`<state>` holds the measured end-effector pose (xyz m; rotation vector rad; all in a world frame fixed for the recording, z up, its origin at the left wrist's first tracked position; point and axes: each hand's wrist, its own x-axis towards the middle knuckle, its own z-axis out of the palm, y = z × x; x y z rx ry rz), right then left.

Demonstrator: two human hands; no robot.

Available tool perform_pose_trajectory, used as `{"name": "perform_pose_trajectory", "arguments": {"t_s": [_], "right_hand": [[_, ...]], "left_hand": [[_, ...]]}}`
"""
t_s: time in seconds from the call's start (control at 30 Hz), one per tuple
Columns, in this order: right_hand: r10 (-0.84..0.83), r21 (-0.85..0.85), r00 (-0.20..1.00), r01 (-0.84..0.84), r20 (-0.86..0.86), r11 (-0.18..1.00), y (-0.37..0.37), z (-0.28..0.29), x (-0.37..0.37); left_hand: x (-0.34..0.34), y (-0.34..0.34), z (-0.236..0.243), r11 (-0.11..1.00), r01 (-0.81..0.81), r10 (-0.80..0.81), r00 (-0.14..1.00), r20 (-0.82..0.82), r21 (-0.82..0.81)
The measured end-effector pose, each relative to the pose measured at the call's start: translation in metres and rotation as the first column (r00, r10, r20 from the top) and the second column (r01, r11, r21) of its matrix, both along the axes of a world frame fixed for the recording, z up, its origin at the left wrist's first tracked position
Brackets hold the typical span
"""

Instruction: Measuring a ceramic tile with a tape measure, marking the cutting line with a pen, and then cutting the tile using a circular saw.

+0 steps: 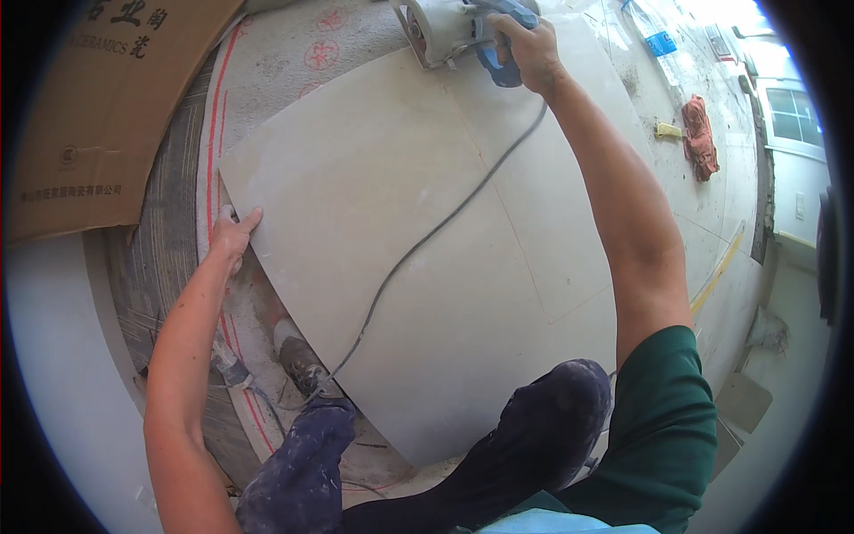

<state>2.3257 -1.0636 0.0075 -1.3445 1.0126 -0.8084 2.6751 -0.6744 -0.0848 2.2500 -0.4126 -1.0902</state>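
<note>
A large pale tile (356, 169) lies at a slant across the middle of the view, with a thin pencilled line (503, 206) on its face. My left hand (233, 237) grips its left edge, thumb on top and the other fingers partly hidden at the edge. At the far edge, my right hand (534, 55) is closed round the blue handle of a corded circular saw (442, 34). The saw rests on the tile, its top cut off by the frame. From it a grey cord (425, 238) runs over the tile toward my left foot.
A brown cardboard box (107, 116) stands at the far left. White sheeting with red print (294, 67) lies under the tile. A plug connector (233, 369) lies near my shoe (301, 363). Rightward are a reddish cloth (700, 138), a water bottle (660, 43) and a yellow strip (717, 274).
</note>
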Motion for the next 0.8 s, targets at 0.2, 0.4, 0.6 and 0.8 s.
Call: {"name": "perform_pose_trajectory", "arguments": {"t_s": [0.2, 0.4, 0.6, 0.8], "right_hand": [[0.069, -0.181, 0.998, -0.070, -0.016, 0.981, 0.003, -0.006, -0.001], [0.014, -0.044, 1.000, -0.013, 0.015, 0.999, -0.002, -0.004, -0.004], [-0.004, -0.084, 0.999, 0.001, -0.033, 0.996, 0.001, -0.007, -0.003], [-0.018, -0.131, 0.996, 0.006, -0.088, 0.991, 0.002, -0.005, -0.005]], "left_hand": [[0.004, 0.004, -0.005, 1.000, 0.005, -0.005, 1.000, 0.015, -0.004], [0.002, 0.001, -0.004, 1.000, 0.014, -0.015, 1.000, 0.023, 0.018], [0.004, 0.005, -0.004, 1.000, 0.004, -0.003, 1.000, 0.017, -0.022], [0.001, 0.002, 0.000, 1.000, 0.007, -0.007, 1.000, 0.017, -0.010]]}}
